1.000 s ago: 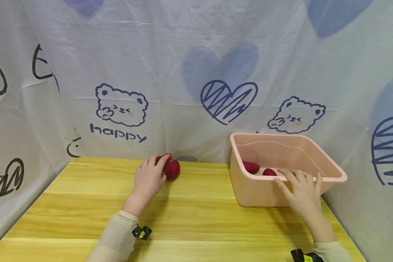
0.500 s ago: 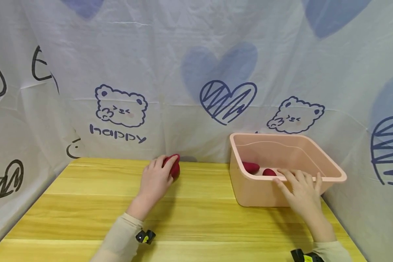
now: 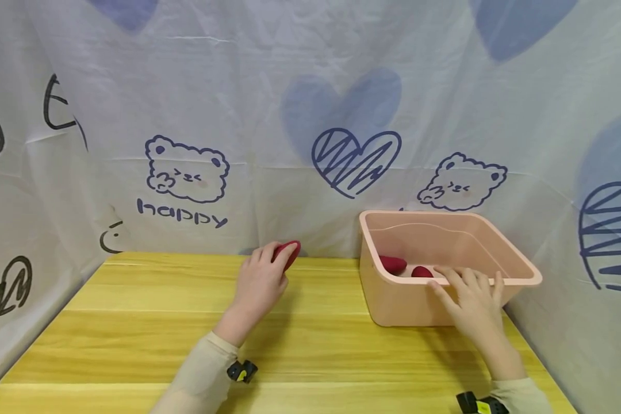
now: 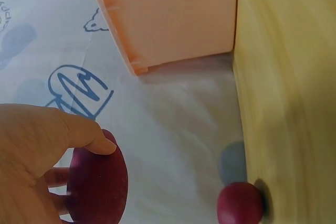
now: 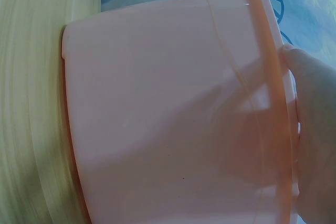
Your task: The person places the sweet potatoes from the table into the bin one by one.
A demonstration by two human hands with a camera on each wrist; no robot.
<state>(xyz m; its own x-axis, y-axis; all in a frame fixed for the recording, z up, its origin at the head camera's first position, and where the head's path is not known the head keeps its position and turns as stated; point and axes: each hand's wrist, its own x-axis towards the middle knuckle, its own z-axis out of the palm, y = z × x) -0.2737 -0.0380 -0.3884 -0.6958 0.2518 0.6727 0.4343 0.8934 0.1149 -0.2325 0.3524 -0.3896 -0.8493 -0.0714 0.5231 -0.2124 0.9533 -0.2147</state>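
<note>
My left hand (image 3: 263, 282) pinches a dark red, smooth oval sweet potato (image 4: 100, 182) between thumb and fingers, above the table's back edge. Another sweet potato (image 4: 240, 203) rests on the table below it in the left wrist view; in the head view the hand hides it. At the right stands a pink plastic box (image 3: 403, 305). My right hand (image 3: 473, 305) grips its near rim, fingers bent over the inside and thumb at the front. Inside lie two visible sweet potatoes, a tapered one (image 3: 392, 264) and a rounder one (image 3: 422, 272); the front wall partly hides them.
The wooden table (image 3: 310, 351) runs back to a pale cloth curtain (image 3: 269, 103) printed with hearts and bears. Cloth also hangs along the left and right sides. The box's far side stands close to the curtain.
My left hand has moved right and slightly up with one sweet potato, away from the other one beside it, which is now hidden in the head view. The right hand and box stay put.
</note>
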